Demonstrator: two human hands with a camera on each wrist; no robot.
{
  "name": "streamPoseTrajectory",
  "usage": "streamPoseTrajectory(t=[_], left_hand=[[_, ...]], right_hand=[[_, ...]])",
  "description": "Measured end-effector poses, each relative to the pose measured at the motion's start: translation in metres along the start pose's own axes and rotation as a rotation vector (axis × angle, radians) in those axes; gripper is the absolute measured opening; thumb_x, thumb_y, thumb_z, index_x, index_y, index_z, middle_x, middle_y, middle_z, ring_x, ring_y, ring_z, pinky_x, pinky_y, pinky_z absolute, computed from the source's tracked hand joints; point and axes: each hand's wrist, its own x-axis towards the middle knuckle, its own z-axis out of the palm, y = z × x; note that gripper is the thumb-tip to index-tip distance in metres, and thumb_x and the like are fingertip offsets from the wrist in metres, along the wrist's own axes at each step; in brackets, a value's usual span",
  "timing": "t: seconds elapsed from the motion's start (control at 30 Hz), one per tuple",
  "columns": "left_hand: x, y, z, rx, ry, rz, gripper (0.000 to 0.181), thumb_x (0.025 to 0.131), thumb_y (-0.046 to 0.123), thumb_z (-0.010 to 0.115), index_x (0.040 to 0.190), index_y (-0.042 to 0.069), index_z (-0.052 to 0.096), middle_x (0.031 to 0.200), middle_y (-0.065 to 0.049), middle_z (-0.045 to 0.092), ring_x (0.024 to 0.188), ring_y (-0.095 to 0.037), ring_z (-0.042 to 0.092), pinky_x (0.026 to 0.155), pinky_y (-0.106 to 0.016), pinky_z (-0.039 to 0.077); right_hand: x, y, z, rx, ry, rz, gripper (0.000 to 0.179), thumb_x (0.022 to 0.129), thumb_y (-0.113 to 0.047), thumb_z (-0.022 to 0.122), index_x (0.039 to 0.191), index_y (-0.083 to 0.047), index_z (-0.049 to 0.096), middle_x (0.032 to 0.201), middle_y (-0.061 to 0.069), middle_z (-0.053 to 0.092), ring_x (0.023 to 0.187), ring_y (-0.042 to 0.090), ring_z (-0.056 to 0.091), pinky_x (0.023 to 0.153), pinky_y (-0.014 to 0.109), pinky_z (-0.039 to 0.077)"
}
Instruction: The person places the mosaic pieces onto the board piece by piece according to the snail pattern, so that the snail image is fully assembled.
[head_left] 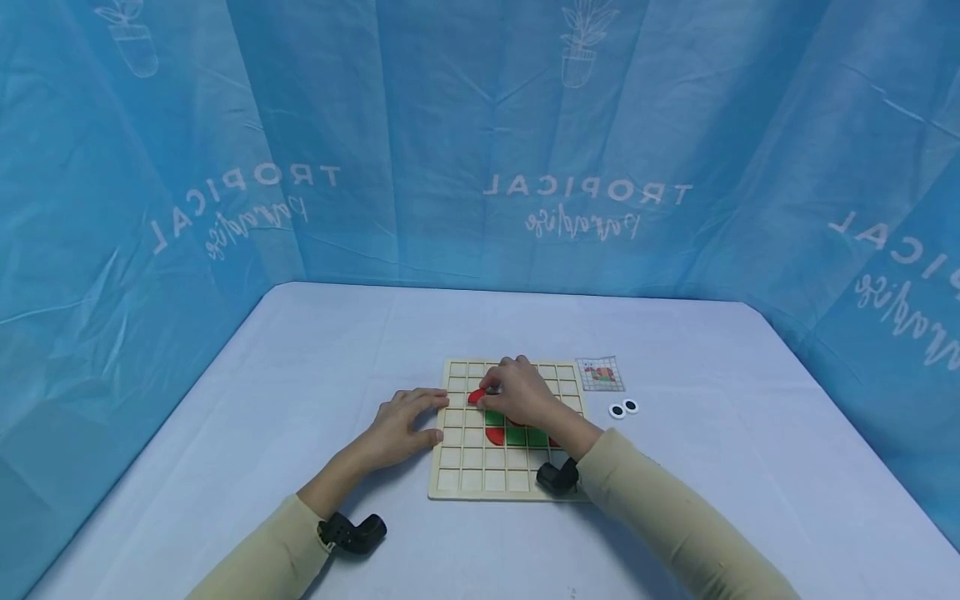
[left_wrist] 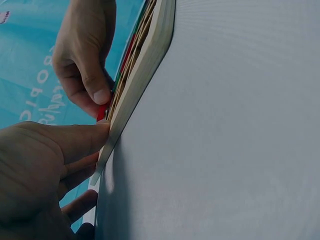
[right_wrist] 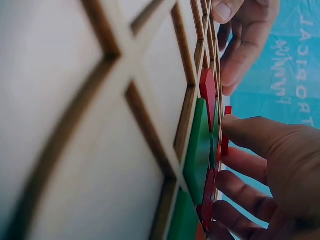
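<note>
A pale wooden grid board lies on the table with raised dividers between its square cells. My right hand pinches a red piece between thumb and fingers, over the upper left part of the grid; in the right wrist view this piece looks thin and flat. Green square tiles and a red rounded tile sit in cells below that hand, which partly hides others. At the board's left edge, my left hand rests with fingers extended, its thumb touching the rim.
Right of the board lies a small gridded picture card with a coloured figure. Two round white pieces with black centres are below it. A white cloth covers the table, and blue printed curtains surround it.
</note>
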Motion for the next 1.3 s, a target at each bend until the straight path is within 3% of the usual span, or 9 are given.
streamPoseTrajectory(t=[0.2, 0.87, 1.13, 1.3], left_hand=[[0.0, 0.0, 0.0, 0.001, 0.003, 0.01, 0.049, 0.084, 0.019, 0.069, 0.13, 0.011, 0.055, 0.143, -0.004, 0.048, 0.132, -0.033, 0.038, 0.104, -0.06, 0.027], [-0.003, -0.002, 0.0, 0.009, 0.03, 0.058, 0.049, 0.083, 0.018, 0.07, 0.129, 0.008, 0.056, 0.141, -0.008, 0.049, 0.127, -0.035, 0.041, 0.099, -0.059, 0.03], [-0.001, 0.0, 0.0, 0.003, 0.001, 0.016, 0.049, 0.085, 0.019, 0.068, 0.131, 0.01, 0.055, 0.143, -0.005, 0.047, 0.132, -0.033, 0.038, 0.104, -0.059, 0.027], [-0.001, 0.0, 0.0, 0.006, 0.008, 0.003, 0.049, 0.084, 0.019, 0.069, 0.131, 0.011, 0.055, 0.143, -0.004, 0.048, 0.132, -0.032, 0.038, 0.105, -0.058, 0.027]], right_hand=[[0.002, 0.003, 0.003, -0.026, -0.004, -0.038, 0.023, 0.081, -0.033, 0.073, 0.098, -0.017, 0.073, 0.091, -0.002, 0.065, 0.083, 0.015, 0.047, 0.072, 0.03, 0.039], [0.002, 0.001, 0.004, -0.04, -0.032, -0.01, 0.029, 0.079, -0.038, 0.074, 0.101, -0.019, 0.073, 0.095, -0.002, 0.064, 0.085, 0.015, 0.046, 0.072, 0.029, 0.039], [-0.009, 0.007, -0.019, 0.067, 0.048, 0.031, 0.028, 0.081, -0.033, 0.073, 0.104, -0.017, 0.072, 0.098, 0.002, 0.063, 0.091, 0.019, 0.048, 0.075, 0.033, 0.044], [-0.025, 0.026, -0.041, 0.092, 0.114, 0.074, 0.03, 0.08, -0.03, 0.074, 0.105, -0.014, 0.072, 0.1, 0.004, 0.063, 0.094, 0.021, 0.048, 0.074, 0.035, 0.045]])
